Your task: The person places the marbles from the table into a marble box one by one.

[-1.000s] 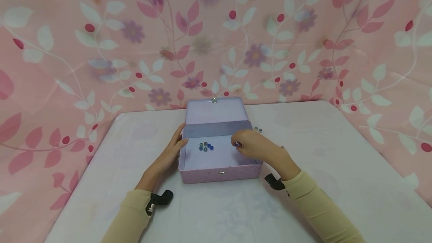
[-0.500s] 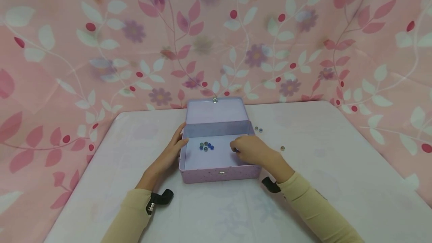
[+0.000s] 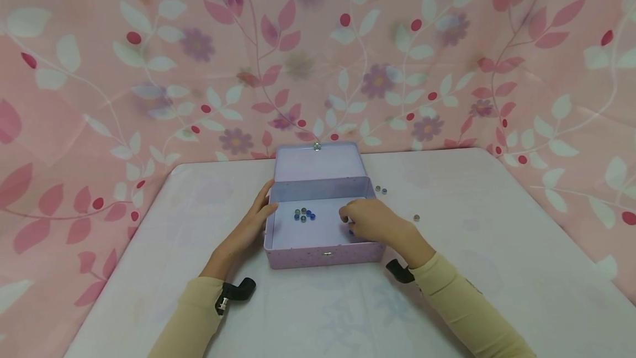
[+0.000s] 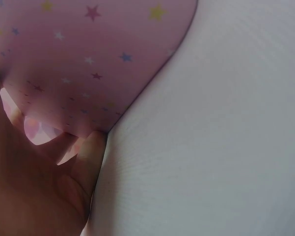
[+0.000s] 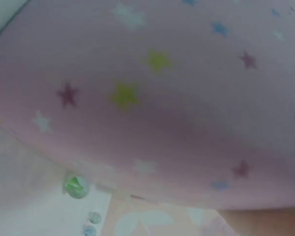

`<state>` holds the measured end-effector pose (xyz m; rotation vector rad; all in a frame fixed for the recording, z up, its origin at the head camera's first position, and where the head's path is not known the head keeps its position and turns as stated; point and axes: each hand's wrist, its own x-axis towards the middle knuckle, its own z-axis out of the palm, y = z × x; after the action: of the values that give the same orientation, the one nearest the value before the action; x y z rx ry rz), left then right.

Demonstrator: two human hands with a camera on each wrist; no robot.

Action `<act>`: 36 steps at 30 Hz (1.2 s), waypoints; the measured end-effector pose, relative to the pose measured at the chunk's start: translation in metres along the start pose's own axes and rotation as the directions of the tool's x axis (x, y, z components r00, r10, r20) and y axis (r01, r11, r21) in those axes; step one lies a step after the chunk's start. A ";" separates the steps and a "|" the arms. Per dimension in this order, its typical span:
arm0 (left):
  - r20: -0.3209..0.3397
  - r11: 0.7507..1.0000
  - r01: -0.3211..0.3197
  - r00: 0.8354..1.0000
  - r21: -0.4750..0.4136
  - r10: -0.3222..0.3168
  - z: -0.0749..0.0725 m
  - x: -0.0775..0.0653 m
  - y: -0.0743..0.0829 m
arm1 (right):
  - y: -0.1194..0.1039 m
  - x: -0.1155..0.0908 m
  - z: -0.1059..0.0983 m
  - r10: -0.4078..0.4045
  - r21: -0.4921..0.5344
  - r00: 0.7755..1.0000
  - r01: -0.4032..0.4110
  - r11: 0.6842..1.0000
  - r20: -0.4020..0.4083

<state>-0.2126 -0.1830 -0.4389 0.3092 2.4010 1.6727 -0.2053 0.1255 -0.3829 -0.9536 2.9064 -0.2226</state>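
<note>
A lilac tin box (image 3: 325, 258) stands on the table with its lid (image 3: 318, 163) tipped back. My left hand (image 3: 250, 225) grips its left wall, thumb at the rim; the left wrist view shows fingers (image 4: 91, 157) against the star-printed side. Inside, several blue and greenish glass marbles (image 3: 304, 215) lie grouped left of centre. My right hand (image 3: 375, 222) reaches over the right wall, its fingers curled low in the box. A dark blue marble (image 3: 351, 232) shows at that hand's lower edge; I cannot tell whether its partly hidden fingers hold anything.
Right of the box, two marbles (image 3: 381, 190) lie near its back corner and another marble (image 3: 416, 217) sits farther forward. In the right wrist view a green-swirled marble (image 5: 76, 186) appears beyond the box's side. A pink floral cloth (image 3: 318, 70) hangs behind the white-covered table (image 3: 208, 198).
My right hand has lowered into the box and shifted slightly left. The blue marble, earlier at its fingertips, now shows nearer the front, under the hand. My left hand stays put.
</note>
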 end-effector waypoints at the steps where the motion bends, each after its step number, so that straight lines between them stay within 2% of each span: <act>1: 0.000 1.000 -0.001 1.000 -0.001 0.001 0.000 0.000 -0.001 | 0.001 0.000 -0.001 0.003 0.011 1.000 -0.003 1.000 -0.001; 10: 0.015 1.000 0.014 1.000 -0.007 -0.014 0.000 0.001 0.002 | 0.010 -0.007 -0.022 0.013 0.065 0.996 -0.007 0.998 -0.084; 18: 0.037 1.000 0.024 0.999 0.007 -0.024 0.000 -0.015 0.033 | 0.025 -0.019 -0.046 0.005 0.091 0.973 0.017 0.996 -0.233; 22: 0.028 1.000 0.019 0.999 0.002 -0.019 -0.001 -0.006 0.016 | 0.038 -0.024 -0.052 0.041 0.112 0.962 -0.011 0.994 -0.269; 26: 0.004 1.000 0.008 1.000 0.008 -0.008 0.000 0.001 -0.001 | 0.049 -0.027 -0.057 0.093 0.114 0.961 -0.065 0.991 -0.261; 36: -0.012 1.000 0.006 1.000 0.003 -0.006 0.001 0.000 -0.002 | 0.075 -0.036 -0.059 0.194 0.143 0.972 -0.174 0.974 -0.135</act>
<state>-0.2125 -0.1823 -0.4410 0.2921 2.4108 1.6737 -0.2270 0.2138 -0.3359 -0.6689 3.0450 -0.4829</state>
